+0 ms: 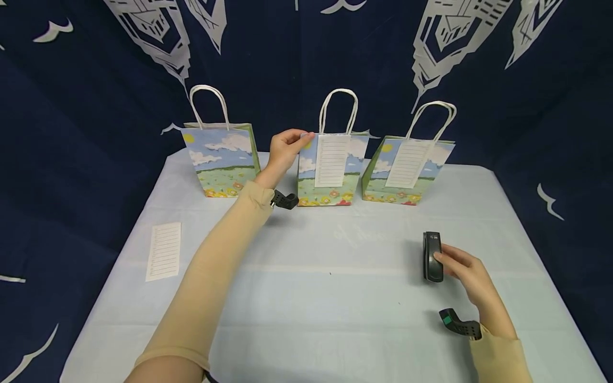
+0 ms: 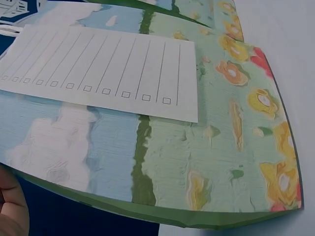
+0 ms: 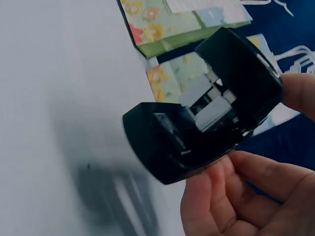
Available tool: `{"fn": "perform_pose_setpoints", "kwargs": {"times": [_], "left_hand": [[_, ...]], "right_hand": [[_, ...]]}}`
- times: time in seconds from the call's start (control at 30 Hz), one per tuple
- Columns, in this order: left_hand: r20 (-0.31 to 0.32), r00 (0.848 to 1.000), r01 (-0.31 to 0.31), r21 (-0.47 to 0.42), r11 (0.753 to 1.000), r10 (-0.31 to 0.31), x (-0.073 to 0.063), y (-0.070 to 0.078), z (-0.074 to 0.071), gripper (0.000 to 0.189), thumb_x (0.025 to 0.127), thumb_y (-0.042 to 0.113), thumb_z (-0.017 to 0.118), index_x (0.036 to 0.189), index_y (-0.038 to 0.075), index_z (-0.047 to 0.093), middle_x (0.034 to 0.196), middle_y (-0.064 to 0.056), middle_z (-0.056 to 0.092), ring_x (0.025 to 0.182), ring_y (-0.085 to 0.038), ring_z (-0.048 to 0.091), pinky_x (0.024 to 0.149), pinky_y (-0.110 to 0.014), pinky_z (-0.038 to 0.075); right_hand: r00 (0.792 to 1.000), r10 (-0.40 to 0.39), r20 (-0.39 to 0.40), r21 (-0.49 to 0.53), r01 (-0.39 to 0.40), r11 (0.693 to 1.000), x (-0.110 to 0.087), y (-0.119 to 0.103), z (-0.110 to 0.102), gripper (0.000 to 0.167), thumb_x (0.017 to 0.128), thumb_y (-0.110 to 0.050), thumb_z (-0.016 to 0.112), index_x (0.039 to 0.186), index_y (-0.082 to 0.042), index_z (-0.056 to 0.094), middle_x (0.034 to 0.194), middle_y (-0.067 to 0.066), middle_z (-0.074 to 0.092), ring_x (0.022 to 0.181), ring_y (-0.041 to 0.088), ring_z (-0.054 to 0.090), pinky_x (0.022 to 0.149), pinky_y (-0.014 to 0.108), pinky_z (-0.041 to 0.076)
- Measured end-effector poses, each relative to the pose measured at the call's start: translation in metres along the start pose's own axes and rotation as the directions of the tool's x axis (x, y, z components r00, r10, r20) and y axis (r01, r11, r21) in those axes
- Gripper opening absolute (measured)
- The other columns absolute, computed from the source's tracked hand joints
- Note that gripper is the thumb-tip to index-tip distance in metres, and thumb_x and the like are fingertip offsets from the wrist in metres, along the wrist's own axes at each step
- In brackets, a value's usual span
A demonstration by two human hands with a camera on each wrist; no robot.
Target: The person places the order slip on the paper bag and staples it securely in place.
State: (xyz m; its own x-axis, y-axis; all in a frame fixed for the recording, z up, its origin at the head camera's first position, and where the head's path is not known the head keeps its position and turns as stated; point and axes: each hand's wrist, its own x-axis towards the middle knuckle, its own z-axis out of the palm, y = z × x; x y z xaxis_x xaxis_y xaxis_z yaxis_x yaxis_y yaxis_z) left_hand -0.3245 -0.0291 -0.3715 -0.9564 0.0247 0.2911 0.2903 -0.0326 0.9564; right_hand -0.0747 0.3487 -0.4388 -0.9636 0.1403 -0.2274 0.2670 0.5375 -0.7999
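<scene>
With thumb and fingers, my left hand (image 1: 286, 152) pinches the upper left corner of the middle paper bag (image 1: 330, 197). That bag shows a painted sky and flower meadow, and a lined checklist slip (image 2: 123, 73) lies flat against its front, upper end at the rim by the white handle. My right hand (image 1: 471, 274) holds a black stapler (image 1: 432, 258) over the right side of the table. Seen from the right wrist, the stapler (image 3: 162, 142) gapes apart at one end, its metal inside showing, between the thumb and the fingers.
To the right stands a matching bag (image 1: 416, 191) with its own lined slip (image 1: 408, 165); another bag (image 1: 225, 157), with no slip on its front, stands at left. A loose lined slip (image 1: 164, 251) lies on the white tablecloth (image 1: 306, 319). Dark blue patterned cloth (image 1: 297, 64) hangs behind.
</scene>
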Motion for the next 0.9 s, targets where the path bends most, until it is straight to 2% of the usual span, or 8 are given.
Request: {"fn": "perform_pose_setpoints", "kwargs": {"times": [0.1, 0.37, 0.4, 0.47, 0.6, 0.63, 0.7, 0.9], "left_hand": [[0.010, 1.000, -0.017, -0.001, 1.000, 0.017, 0.002, -0.003, -0.001, 0.017, 0.082, 0.018, 0.075, 0.086, 0.002, 0.071, 0.074, 0.008, 0.066, 0.074, -0.011, 0.058, 0.070, -0.024, 0.048], [0.055, 0.997, -0.053, 0.019, 0.998, 0.052, 0.007, -0.008, -0.005, 0.018, 0.084, 0.017, 0.073, 0.091, 0.000, 0.071, 0.077, 0.006, 0.066, 0.074, -0.012, 0.058, 0.071, -0.025, 0.048], [0.063, 0.997, -0.052, 0.032, 0.998, 0.050, 0.008, -0.008, -0.006, 0.020, 0.084, 0.018, 0.073, 0.093, 0.000, 0.071, 0.079, 0.005, 0.066, 0.075, -0.012, 0.058, 0.071, -0.025, 0.048], [0.072, 0.996, -0.050, 0.081, 0.995, 0.044, 0.003, 0.003, -0.006, 0.021, 0.086, 0.017, 0.071, 0.097, -0.001, 0.070, 0.085, -0.001, 0.068, 0.076, -0.011, 0.058, 0.071, -0.023, 0.047], [0.082, 0.996, -0.057, 0.157, 0.986, 0.044, 0.003, 0.004, -0.007, 0.027, 0.089, 0.018, 0.068, 0.108, 0.000, 0.067, 0.098, -0.010, 0.067, 0.081, -0.010, 0.056, 0.073, -0.021, 0.046], [0.079, 0.996, -0.061, 0.167, 0.984, 0.048, 0.003, 0.004, -0.007, 0.027, 0.089, 0.019, 0.067, 0.110, 0.001, 0.067, 0.101, -0.011, 0.067, 0.082, -0.010, 0.057, 0.074, -0.021, 0.046], [0.074, 0.996, -0.065, 0.161, 0.985, 0.053, 0.007, -0.006, -0.007, 0.029, 0.089, 0.021, 0.067, 0.112, 0.003, 0.066, 0.102, -0.011, 0.067, 0.085, -0.012, 0.058, 0.076, -0.021, 0.046], [0.028, 0.999, -0.037, 0.163, 0.986, 0.033, 0.002, -0.009, -0.007, 0.032, 0.088, 0.022, 0.069, 0.110, 0.000, 0.065, 0.103, -0.012, 0.066, 0.091, -0.017, 0.059, 0.080, -0.023, 0.047]], "right_hand": [[0.999, 0.041, 0.006, -0.006, -0.041, 0.999, -0.001, 0.009, -0.002, 0.069, 0.095, -0.043, 0.052, 0.141, 0.006, 0.035, 0.138, 0.027, 0.040, 0.081, -0.005, 0.053, 0.074, 0.018, 0.045], [0.997, 0.067, 0.038, -0.026, -0.066, 0.998, -0.001, 0.028, -0.004, 0.071, 0.096, -0.042, 0.051, 0.136, 0.014, 0.035, 0.128, 0.027, 0.047, 0.082, -0.010, 0.052, 0.072, 0.019, 0.050], [0.997, 0.072, 0.030, -0.022, -0.071, 0.997, 0.001, 0.032, -0.004, 0.072, 0.095, -0.044, 0.051, 0.135, 0.014, 0.036, 0.124, 0.025, 0.051, 0.081, -0.010, 0.051, 0.070, 0.018, 0.050], [0.997, 0.077, 0.005, -0.016, -0.077, 0.997, 0.005, 0.043, -0.004, 0.076, 0.094, -0.048, 0.051, 0.135, 0.014, 0.037, 0.119, 0.022, 0.054, 0.080, -0.009, 0.052, 0.067, 0.016, 0.049], [0.994, 0.093, -0.055, -0.036, -0.095, 0.995, 0.020, 0.071, -0.003, 0.080, 0.090, -0.056, 0.051, 0.135, 0.009, 0.041, 0.118, 0.018, 0.054, 0.080, -0.006, 0.051, 0.064, 0.016, 0.049], [0.993, 0.096, -0.063, -0.044, -0.099, 0.994, 0.023, 0.076, -0.003, 0.080, 0.090, -0.057, 0.051, 0.135, 0.009, 0.041, 0.121, 0.021, 0.053, 0.081, -0.005, 0.051, 0.065, 0.017, 0.050], [0.991, 0.107, -0.079, -0.061, -0.112, 0.992, 0.027, 0.081, -0.001, 0.080, 0.089, -0.059, 0.051, 0.135, 0.006, 0.043, 0.123, 0.022, 0.051, 0.081, -0.004, 0.051, 0.065, 0.018, 0.050], [0.984, 0.128, -0.120, -0.089, -0.139, 0.986, 0.032, 0.086, 0.003, 0.080, 0.086, -0.063, 0.051, 0.134, 0.001, 0.047, 0.123, 0.020, 0.053, 0.081, 0.001, 0.052, 0.064, 0.019, 0.050]]}}
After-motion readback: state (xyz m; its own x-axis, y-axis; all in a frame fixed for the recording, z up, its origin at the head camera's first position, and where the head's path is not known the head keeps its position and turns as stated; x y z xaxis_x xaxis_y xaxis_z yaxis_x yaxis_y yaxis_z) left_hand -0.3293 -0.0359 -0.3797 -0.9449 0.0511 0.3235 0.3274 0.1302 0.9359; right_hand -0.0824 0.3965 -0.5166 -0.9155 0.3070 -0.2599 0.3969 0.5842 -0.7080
